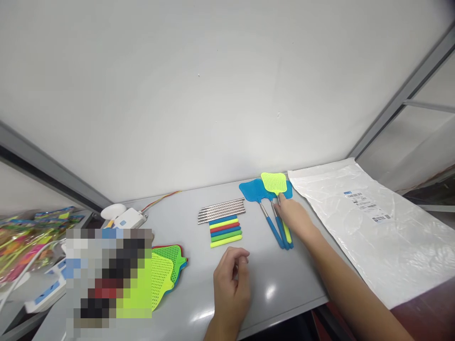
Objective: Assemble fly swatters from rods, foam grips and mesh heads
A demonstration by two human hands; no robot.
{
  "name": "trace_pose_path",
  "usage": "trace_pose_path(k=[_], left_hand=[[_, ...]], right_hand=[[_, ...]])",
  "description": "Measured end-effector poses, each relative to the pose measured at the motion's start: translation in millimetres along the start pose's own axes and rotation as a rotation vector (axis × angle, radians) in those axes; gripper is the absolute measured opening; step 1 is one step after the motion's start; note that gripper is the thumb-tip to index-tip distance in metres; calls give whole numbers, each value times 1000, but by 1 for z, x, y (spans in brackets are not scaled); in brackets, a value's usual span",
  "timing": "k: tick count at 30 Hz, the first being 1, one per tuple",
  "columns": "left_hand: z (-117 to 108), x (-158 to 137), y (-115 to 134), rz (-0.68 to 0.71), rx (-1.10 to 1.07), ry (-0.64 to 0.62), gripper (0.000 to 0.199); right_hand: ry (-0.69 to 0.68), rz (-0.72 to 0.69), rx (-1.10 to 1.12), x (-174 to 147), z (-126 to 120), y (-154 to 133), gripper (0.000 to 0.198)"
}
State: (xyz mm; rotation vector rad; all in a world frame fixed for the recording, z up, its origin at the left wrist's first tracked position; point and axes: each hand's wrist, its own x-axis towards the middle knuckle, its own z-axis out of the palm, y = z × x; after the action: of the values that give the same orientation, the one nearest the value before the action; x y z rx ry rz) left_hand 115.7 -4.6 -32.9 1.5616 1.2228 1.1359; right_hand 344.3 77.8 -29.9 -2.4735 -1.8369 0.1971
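Your right hand (294,217) is over the neck of a yellow fly swatter (274,183), thumb and forefinger at its shaft; you cannot tell from this view whether they clamp it or only touch it. That swatter lies over blue fly swatters (253,190) toward the bench's back edge, its head partly covering theirs, all handles pointing toward you.

Your left hand (232,282) is above the near part of the bench (194,300), fingers curled in and thumb close to the forefinger; whether the tips meet is unclear, and nothing shows in it. Just beyond it lie six coloured handle grips (225,232) in a row: yellow, green, blue, red, yellow and blue, counting away from you. Behind them is a row of metal rods (222,211).

Farther left you have a stack of swatter heads (162,277), yellow on top, then green, with red and blue edges showing; a pixelated patch hides part of it. Off to your right, a white plastic mailer (401,251) with a printed label (368,207) lies flat.
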Motion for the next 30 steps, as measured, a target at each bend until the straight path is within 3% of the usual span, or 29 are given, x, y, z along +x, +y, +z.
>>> trace_pose_path(k=[10,14,21,24,30], left_hand=[[-11,3,-9,128,31,31,17],[-36,8,-18,117,96,107,16],[-88,12,-35,54,168,396,15],[-104,7,-35,130,182,457,12],[-125,-18,-29,336,56,445,11]], right_hand=[[-2,-8,-58,-1,8,-1,45],[-1,-22,-68,-3,9,0,43],[15,-22,-89,-7,11,2,46],[46,-23,-93,-9,6,0,47],[111,-109,-104,-12,-11,-23,44]])
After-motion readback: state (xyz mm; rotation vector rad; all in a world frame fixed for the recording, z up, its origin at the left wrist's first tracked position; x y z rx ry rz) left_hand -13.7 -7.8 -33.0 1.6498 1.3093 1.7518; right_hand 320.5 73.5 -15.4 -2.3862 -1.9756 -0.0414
